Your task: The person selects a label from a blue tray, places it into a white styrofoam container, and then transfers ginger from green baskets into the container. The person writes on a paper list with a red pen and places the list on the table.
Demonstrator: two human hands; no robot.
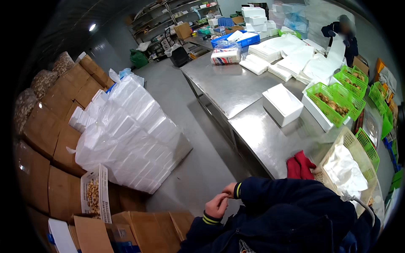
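My left hand [216,206], fingers curled, meets my right hand [229,190] at the fingertips in front of my dark jacket [284,218]. Whether anything small is pinched between them is too small to tell. Both hands are above the floor, between the steel table and the cardboard boxes. On the near table corner, to the right of my hands, lie red gloves [299,166]. A white foam box [282,105] with a lid sits farther along the steel table [253,132].
A cream plastic basket [322,158] holds white sheeting. Green baskets [332,102] contain brown produce. Plastic-wrapped foam boxes [136,136] are stacked at left, beside cardboard boxes [65,183] and a white crate [104,193]. A person [343,38] handles white sheets [297,60] across the table.
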